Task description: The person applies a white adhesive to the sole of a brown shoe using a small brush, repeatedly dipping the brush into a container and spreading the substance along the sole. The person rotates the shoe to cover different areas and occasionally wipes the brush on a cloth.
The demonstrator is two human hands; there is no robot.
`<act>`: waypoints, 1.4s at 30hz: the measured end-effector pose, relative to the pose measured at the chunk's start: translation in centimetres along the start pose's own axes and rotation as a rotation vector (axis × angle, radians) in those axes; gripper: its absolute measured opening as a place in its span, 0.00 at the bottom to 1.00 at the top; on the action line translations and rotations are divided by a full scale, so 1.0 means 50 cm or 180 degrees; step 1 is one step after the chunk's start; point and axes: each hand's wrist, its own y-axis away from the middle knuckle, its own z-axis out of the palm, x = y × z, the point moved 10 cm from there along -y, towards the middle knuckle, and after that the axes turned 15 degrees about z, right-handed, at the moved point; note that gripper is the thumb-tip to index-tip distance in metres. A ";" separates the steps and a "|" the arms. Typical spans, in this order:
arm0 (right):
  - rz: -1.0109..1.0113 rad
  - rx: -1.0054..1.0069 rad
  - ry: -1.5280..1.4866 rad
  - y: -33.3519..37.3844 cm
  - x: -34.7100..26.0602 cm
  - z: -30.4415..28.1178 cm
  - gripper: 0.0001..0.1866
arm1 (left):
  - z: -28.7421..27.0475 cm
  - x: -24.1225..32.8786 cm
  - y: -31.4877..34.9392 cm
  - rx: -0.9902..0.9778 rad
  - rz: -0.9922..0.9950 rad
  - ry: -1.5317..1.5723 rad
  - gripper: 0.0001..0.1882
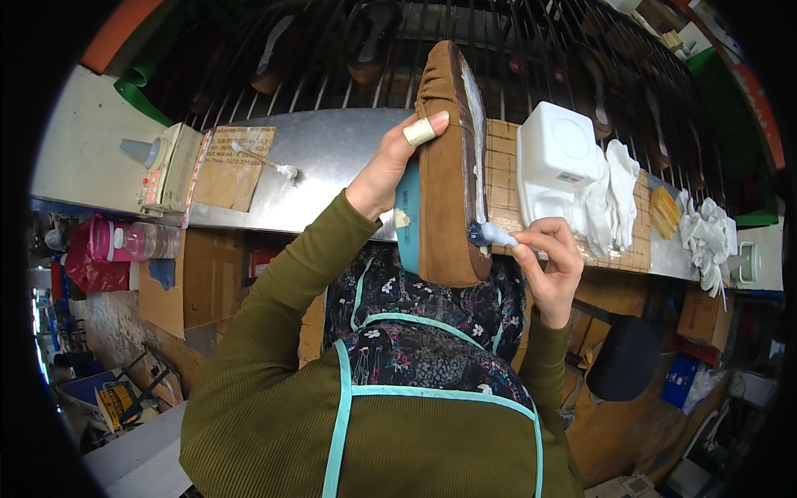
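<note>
My left hand (388, 170) grips a brown suede shoe (444, 166) on a teal last, holding it on edge with its sole side turned to the right. A strip of tape wraps one finger. My right hand (550, 261) pinches a small brush (490, 235) with a pale, glue-coated handle. Its dark bristles touch the shoe's lower edge near the heel. White glue streaks the rim of the sole side.
A metal bench (324, 158) runs across in front of me. A white plastic container (554, 162) and white gloves (614, 187) lie on a cardboard pad to the right. A glue-tipped stick and a cardboard sheet (237, 166) lie left. A wire rack (531, 50) with shoes stands behind.
</note>
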 end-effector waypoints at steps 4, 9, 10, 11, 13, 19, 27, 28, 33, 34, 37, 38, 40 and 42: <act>-0.0047 0.0062 0.0045 0.009 -0.011 -0.011 0.08 | -0.003 -0.012 -0.014 -0.0007 -0.0128 0.0027 0.31; -0.0308 0.0141 0.0358 0.013 -0.041 -0.025 0.07 | 0.004 -0.022 -0.017 0.0131 -0.0332 0.0264 0.31; -0.0331 0.0151 0.0377 0.011 -0.047 -0.027 0.08 | 0.007 -0.021 -0.019 0.0137 -0.0339 0.0281 0.31; -0.0354 0.0158 0.0396 0.010 -0.053 -0.029 0.08 | 0.010 -0.021 -0.019 0.0119 -0.0369 0.0291 0.31; -0.0451 0.0177 0.0452 0.008 -0.068 -0.031 0.08 | 0.012 -0.024 -0.019 0.0087 -0.0427 0.0298 0.31; -0.0760 0.0088 0.0405 -0.003 -0.117 -0.021 0.08 | 0.017 -0.034 -0.004 0.0162 -0.0760 0.0516 0.33; -0.1129 -0.0443 0.0233 -0.032 -0.181 0.030 0.09 | 0.027 -0.068 0.035 -0.0064 -0.1075 0.1194 0.37; -0.1171 -0.0538 0.0184 -0.036 -0.187 0.041 0.09 | 0.036 -0.066 0.048 -0.0121 -0.1144 0.1367 0.37; -0.1233 -0.1182 0.0005 -0.057 -0.220 0.109 0.09 | 0.091 -0.040 0.144 -0.0713 -0.1635 0.2554 0.25; -0.1214 -0.1334 -0.0031 -0.060 -0.222 0.124 0.09 | 0.082 -0.038 0.146 -0.0866 -0.1126 0.1972 0.23; -0.1087 -0.1780 -0.0165 -0.071 -0.228 0.170 0.09 | 0.079 -0.014 0.174 -0.1244 -0.0097 0.0545 0.22; -0.1064 -0.1904 -0.0144 -0.073 -0.230 0.178 0.09 | 0.096 0.016 0.195 -0.1424 -0.0080 0.0340 0.22; -0.1029 -0.2192 -0.0134 -0.079 -0.231 0.198 0.09 | 0.116 0.060 0.232 -0.1733 -0.0034 -0.0099 0.22; -0.1080 -0.2453 -0.0190 -0.083 -0.230 0.223 0.10 | 0.110 -0.012 0.264 -0.1571 -0.1114 0.1298 0.22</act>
